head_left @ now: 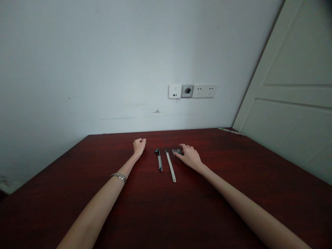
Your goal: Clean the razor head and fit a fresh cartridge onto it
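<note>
My left hand (139, 146) rests on the dark red table (77, 180), fingers curled loosely into a fist with nothing seen in it. A silver bracelet (119, 177) is on that wrist. My right hand (190, 156) lies palm down, its fingertips touching a small grey rectangular item (176, 151). Between the hands lie a black-headed razor (158, 160) and a slim white stick-like tool (170, 166), side by side, pointing away from me.
A white wall stands behind the table with a strip of sockets (192, 91), one holding a dark plug. A pale door (293, 86) is on the right. A thin flat item (230, 131) lies at the table's far right edge.
</note>
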Demonstrator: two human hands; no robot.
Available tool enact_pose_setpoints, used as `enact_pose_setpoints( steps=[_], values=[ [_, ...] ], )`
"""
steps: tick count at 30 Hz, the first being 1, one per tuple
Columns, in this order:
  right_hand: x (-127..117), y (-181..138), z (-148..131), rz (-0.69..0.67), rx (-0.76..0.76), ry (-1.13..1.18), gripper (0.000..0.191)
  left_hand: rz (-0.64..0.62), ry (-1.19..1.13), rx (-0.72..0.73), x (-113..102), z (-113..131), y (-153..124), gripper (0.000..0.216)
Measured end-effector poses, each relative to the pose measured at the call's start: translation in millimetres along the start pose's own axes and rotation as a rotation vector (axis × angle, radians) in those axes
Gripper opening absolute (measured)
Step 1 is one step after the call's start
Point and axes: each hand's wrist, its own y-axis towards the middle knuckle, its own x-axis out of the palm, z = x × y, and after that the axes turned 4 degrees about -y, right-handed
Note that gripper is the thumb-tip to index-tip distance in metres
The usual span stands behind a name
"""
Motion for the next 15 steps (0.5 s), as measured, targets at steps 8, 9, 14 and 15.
enact_pose_setpoints(
  steps=[8,9,14,15],
  values=[
    [-21.7,10.6,16.3,0.005,0.015,0.130,0.040,-0.093,0.140,0.001,-27.5,22.7,1.1,0.030],
    [-24.1,10.8,17.1,0.005,0.013,0.139,0.038,-0.142,0.161,0.004,-32.8,28.3,2.1,0.029],
    [-34.6,6.4,12.8,-0.005,0.007,0.156,0.031,-0.386,0.229,0.022,-51.9,60.8,-6.2,0.022],
    [-36.3,4.9,10.8,-0.012,0.008,0.156,0.030,-0.447,0.234,0.021,-52.8,66.5,-11.4,0.022]
  ],
)
